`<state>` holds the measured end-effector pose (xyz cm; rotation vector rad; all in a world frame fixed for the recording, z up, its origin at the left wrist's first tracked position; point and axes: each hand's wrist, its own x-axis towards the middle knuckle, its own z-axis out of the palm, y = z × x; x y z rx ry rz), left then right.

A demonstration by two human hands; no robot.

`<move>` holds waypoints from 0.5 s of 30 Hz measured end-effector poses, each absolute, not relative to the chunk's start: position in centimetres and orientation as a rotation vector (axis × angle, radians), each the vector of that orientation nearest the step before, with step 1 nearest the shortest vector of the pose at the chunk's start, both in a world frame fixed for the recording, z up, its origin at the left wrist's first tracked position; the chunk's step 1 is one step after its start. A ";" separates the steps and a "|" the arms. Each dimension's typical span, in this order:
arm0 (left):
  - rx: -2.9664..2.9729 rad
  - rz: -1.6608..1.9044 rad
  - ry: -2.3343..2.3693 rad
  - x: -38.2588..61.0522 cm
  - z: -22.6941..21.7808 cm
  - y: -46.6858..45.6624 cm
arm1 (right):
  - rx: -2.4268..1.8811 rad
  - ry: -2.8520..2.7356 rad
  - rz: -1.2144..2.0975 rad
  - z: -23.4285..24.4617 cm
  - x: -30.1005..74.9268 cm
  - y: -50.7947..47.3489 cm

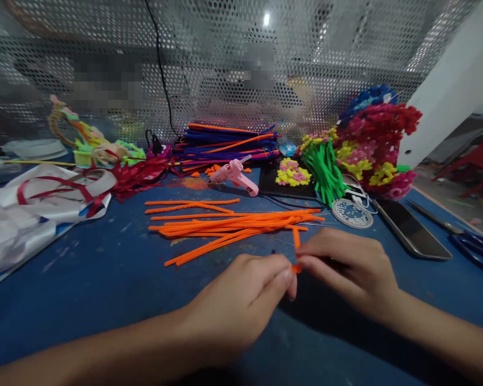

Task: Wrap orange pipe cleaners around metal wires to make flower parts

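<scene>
My left hand [261,289] is closed, its thumb and forefinger pinching one end of an orange pipe cleaner [296,238]. Close beside it, my right hand [346,262] pinches the same pipe cleaner between thumb and fingertips. A short straight piece of it sticks up above my right fingers, and a small bent part shows between the two hands; the rest is hidden by my fingers. Just beyond my hands lies a loose pile of orange pipe cleaners [229,225] on the blue table [116,305].
Behind the pile lie a pink glue gun [235,176] and a bundle of dark blue and orange pipe cleaners [229,142]. At right are green stems [326,171], a white round disc [352,213], a phone [412,228] and scissors [462,233]. White ribbon [44,209] lies at left.
</scene>
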<state>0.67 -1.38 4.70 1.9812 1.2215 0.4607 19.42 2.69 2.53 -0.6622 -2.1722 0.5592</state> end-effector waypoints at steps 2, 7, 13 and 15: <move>1.899 0.505 1.215 0.6 4.7 -1.2 | -0.537 -2.278 0.525 2.7 19.4 2.6; 1.894 0.475 1.191 0.7 4.7 -1.0 | -0.509 -2.353 0.501 2.4 19.3 2.5; 1.919 0.501 1.202 0.5 4.7 -0.7 | -0.460 -2.335 0.332 2.3 19.9 3.0; 1.937 0.505 1.207 0.4 4.6 -0.6 | -0.431 -2.312 0.409 2.7 20.1 3.1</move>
